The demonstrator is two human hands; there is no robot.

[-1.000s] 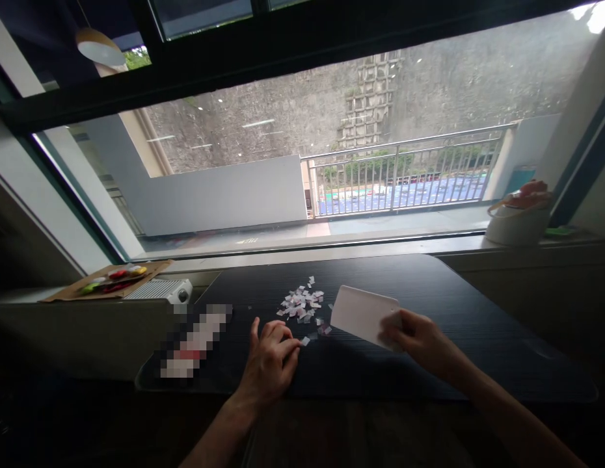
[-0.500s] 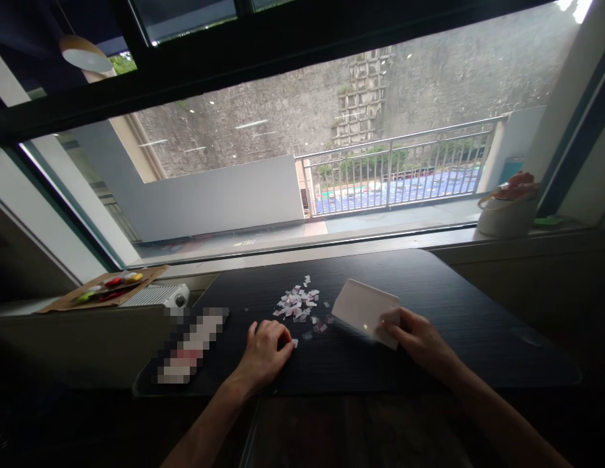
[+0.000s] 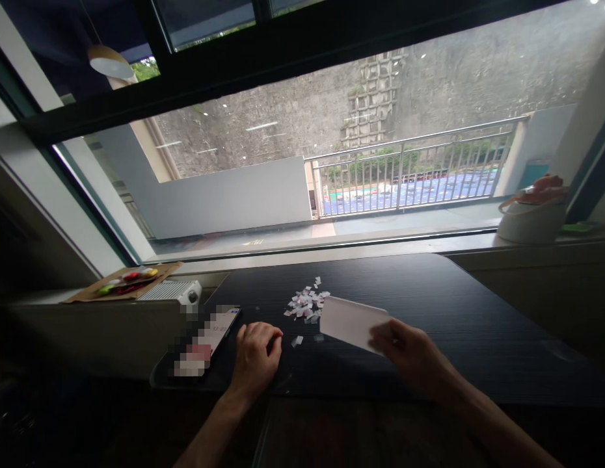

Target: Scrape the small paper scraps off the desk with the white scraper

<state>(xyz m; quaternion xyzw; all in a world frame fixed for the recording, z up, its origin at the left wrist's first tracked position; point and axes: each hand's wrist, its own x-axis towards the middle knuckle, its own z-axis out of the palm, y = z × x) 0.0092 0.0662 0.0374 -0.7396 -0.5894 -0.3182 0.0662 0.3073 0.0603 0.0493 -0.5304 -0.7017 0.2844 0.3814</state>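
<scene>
A thin white rectangular card (image 3: 354, 322) is held tilted over the table by my right hand (image 3: 404, 344), gripping its right end. Its left edge is at the front right of a heap of small white paper pieces (image 3: 305, 304), partly covering them from view. My left hand (image 3: 257, 348) rests on the dark table with its fingers curled in, and nothing shows between them. Just right of it lies a single small piece (image 3: 296, 340), apart from the heap.
A phone (image 3: 219, 331), partly pixelated, lies on the dark table (image 3: 449, 312) left of my left hand. Brown paper with colourful items (image 3: 131, 279) and a white slatted appliance (image 3: 178, 292) are beyond it. A white pot (image 3: 531, 218) stands on the windowsill at the right.
My left hand has let go of a small paper piece and drawn back to the left. The card in my right hand has moved left, toward the heap. The view has shifted slightly.
</scene>
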